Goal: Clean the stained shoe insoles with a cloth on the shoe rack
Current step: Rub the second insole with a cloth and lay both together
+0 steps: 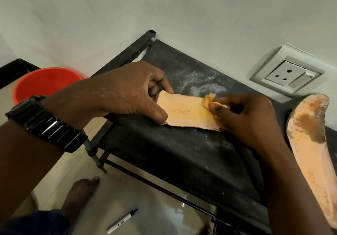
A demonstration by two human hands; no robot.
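Showing "FASHION" stamp: pale orange insole (pixel 184 113)

2 insoles (pixel 184 113) (pixel 310 143) on the rack (pixel 182 152), bucket (pixel 45 83) left, marker (pixel 122 222) on floor below.

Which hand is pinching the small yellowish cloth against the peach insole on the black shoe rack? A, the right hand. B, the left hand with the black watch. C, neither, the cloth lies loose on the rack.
A: the right hand pinches the small yellowish cloth onto the peach insole, while the left hand only steadies the insole's other end.
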